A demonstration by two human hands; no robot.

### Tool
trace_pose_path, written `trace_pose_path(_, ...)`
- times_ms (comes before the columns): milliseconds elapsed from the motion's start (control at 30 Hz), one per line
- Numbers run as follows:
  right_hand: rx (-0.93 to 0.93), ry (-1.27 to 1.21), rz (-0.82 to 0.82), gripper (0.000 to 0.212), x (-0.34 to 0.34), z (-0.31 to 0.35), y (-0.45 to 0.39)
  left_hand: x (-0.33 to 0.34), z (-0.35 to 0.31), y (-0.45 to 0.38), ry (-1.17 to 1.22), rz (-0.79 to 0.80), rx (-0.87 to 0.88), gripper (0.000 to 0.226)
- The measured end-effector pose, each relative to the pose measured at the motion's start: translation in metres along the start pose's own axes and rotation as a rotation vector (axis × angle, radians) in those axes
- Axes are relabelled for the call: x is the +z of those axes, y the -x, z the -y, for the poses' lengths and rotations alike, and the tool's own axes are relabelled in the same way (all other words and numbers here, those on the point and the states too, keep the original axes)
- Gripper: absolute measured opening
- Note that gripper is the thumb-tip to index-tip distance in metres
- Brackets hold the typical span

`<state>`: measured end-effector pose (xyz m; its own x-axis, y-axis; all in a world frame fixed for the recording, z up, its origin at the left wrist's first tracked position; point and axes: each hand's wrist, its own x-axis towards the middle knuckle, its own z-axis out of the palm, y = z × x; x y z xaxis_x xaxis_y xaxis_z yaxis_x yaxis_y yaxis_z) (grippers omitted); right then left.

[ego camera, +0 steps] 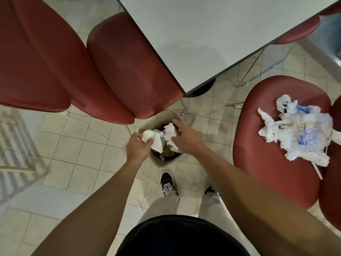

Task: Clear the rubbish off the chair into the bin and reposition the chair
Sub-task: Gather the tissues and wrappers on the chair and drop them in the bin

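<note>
While left hand (137,146) grips tissue (148,136), bag (302,133) print stays unreadable.

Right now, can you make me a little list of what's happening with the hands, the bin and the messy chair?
left hand: over the bin, gripping a white paper wad
right hand: open, fingers spread over the bin
bin: on the floor by the feet, with crumpled paper and wrappers inside
chair: to the right of the bin, pulled out from the table
rubbish: crumpled tissues and a plastic bag on the chair seat
</note>
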<state>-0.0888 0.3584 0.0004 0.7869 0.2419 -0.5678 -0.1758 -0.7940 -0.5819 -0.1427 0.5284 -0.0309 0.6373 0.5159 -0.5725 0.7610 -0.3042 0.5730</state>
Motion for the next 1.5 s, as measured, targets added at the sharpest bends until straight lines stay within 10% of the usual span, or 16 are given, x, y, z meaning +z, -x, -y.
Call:
trace_pose_path(467,0.148,-0.143,-0.033,0.064,-0.044,-0.096,0.039,0.054,-0.048,0.035,-0.196,0.122,0.045,0.047)
trace_pose_path(1500,0.334,-0.319,-0.303,0.057,-0.152,-0.422,0.017,0.442,-0.212,0.067,-0.425,0.508,0.491,0.035)
